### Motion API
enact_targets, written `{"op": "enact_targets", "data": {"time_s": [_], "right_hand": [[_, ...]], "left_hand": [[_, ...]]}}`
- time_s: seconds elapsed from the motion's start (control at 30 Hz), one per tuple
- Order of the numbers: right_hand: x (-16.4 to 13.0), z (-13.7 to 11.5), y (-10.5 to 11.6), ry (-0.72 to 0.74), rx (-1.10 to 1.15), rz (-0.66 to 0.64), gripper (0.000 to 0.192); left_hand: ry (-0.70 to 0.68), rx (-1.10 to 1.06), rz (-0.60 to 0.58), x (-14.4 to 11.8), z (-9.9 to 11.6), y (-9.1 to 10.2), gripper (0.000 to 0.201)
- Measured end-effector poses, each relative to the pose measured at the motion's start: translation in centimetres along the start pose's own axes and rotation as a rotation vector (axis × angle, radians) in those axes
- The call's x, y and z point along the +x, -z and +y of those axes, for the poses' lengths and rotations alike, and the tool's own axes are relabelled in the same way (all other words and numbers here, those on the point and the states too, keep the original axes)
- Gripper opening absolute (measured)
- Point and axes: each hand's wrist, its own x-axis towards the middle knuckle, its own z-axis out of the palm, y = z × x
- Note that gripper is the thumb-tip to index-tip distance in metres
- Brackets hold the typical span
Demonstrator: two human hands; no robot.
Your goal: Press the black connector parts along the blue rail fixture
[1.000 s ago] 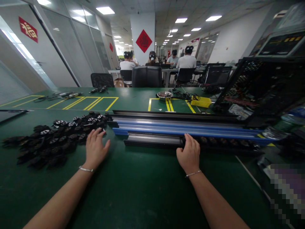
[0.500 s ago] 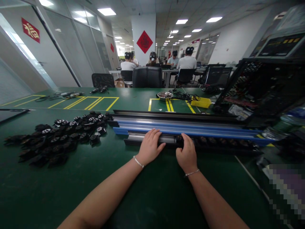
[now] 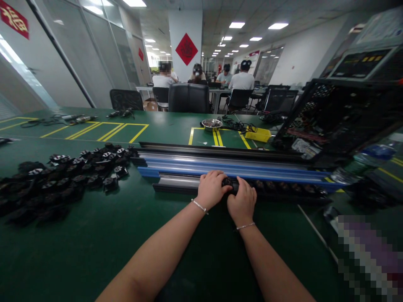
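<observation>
While a heap of small black parts point(image 3: 59, 178) sprawls on the left of the green mat point(image 3: 94, 251), matte and lumpy with pale faces catching light, both hands meet at the near black rail point(image 3: 179, 184); the left hand point(image 3: 211, 189) curls its fingers onto one small black part point(image 3: 229, 183) sitting in the rail's channel, and the right hand point(image 3: 242, 205) closes on the same part from the near side, touching the left. To the right, a row of seated parts point(image 3: 283, 186) fills the channel. Behind lie long blue rails point(image 3: 239, 167), smooth and glossy; far right stands a perforated black case point(image 3: 340, 117). As I judge it, uneven pressure could tilt the part so it jams in the channel, or shove the light rail across the slick mat.
</observation>
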Motion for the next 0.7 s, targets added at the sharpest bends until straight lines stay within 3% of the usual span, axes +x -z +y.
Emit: {"op": "enact_targets", "data": {"time_s": [0.43,0.7], "right_hand": [[-0.1,0.1,0.3,0.090,-0.139,-0.090,0.042],[-0.1,0.2,0.3,0.087,-0.163,-0.106,0.046]], "left_hand": [[0.058,-0.038,-0.039,0.0,-1.0,1.3,0.025],[0.023,0.014,-0.042,-0.2,-1.9,1.7,0.026]]}}
